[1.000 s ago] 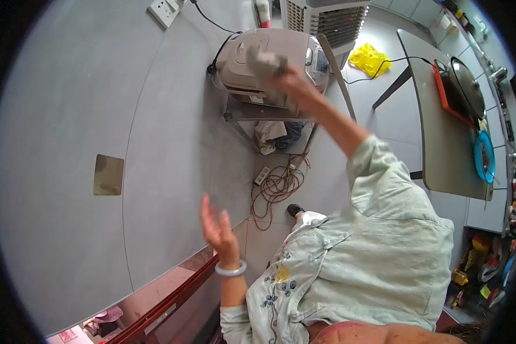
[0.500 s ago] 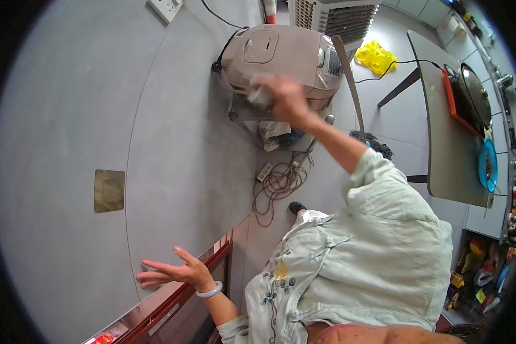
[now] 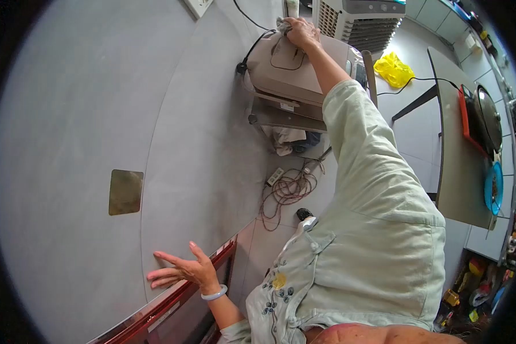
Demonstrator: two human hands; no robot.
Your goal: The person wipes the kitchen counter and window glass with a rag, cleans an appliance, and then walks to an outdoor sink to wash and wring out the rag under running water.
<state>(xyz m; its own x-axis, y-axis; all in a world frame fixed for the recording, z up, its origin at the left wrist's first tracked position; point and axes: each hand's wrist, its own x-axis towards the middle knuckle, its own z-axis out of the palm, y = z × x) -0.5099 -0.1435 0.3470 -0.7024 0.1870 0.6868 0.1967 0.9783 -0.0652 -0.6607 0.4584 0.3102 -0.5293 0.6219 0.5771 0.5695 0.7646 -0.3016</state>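
Note:
My right hand [image 3: 303,33] is closed on a greyish cloth [image 3: 283,25] at the far edge of a beige rice cooker [image 3: 292,71]. The cooker rests on a small stand [image 3: 289,118], with its black plug and cord hanging at the left side. My left hand [image 3: 184,271], a pale bracelet on its wrist, is spread with nothing in it, near the grey wall [image 3: 183,143] and just above a dark red frame [image 3: 172,298].
A white air cooler [image 3: 358,26] stands behind the cooker. Coiled cable [image 3: 289,189] with a power strip [image 3: 274,176] lies on the floor. To the right are a yellow bag [image 3: 394,70] and a table [image 3: 458,166] bearing a lidded pan [image 3: 488,117] and blue bowl [image 3: 493,188].
My right hand has moved with the cloth from the cooker's front to its far edge. My left hand has gone down and left from its first position and spread its fingers.

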